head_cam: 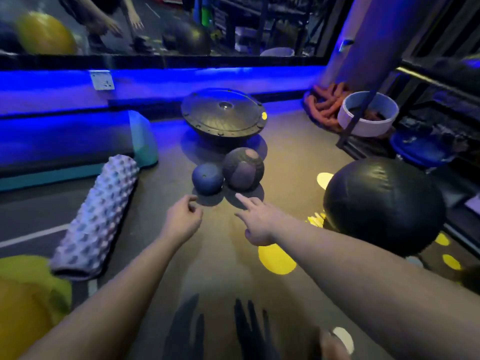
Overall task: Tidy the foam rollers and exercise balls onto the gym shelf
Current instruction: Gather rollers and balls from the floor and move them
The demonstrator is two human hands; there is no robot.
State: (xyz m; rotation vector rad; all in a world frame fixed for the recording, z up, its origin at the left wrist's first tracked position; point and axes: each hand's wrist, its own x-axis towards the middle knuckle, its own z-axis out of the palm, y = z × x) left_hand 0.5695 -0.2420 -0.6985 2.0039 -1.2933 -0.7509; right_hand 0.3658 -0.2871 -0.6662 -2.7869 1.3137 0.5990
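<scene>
Two small balls rest together on the gym floor: a dark blue ball [207, 178] and a larger dark textured ball [243, 168] to its right. My left hand [183, 219] hovers just in front of the blue ball, fingers loosely curled, holding nothing. My right hand [255, 220] reaches toward the textured ball with fingers spread. A knobbly grey foam roller [97, 216] lies on the floor at the left. A big black exercise ball [383, 205] sits at the right, beside the dark shelf frame [439, 81].
An upturned balance trainer [224, 114] stands behind the two balls. A white bucket [367, 114] and coiled orange rope [326, 105] sit at the back right. A yellow ball [26, 302] lies at lower left. A mirror and a blue-lit ledge [168, 76] run along the back.
</scene>
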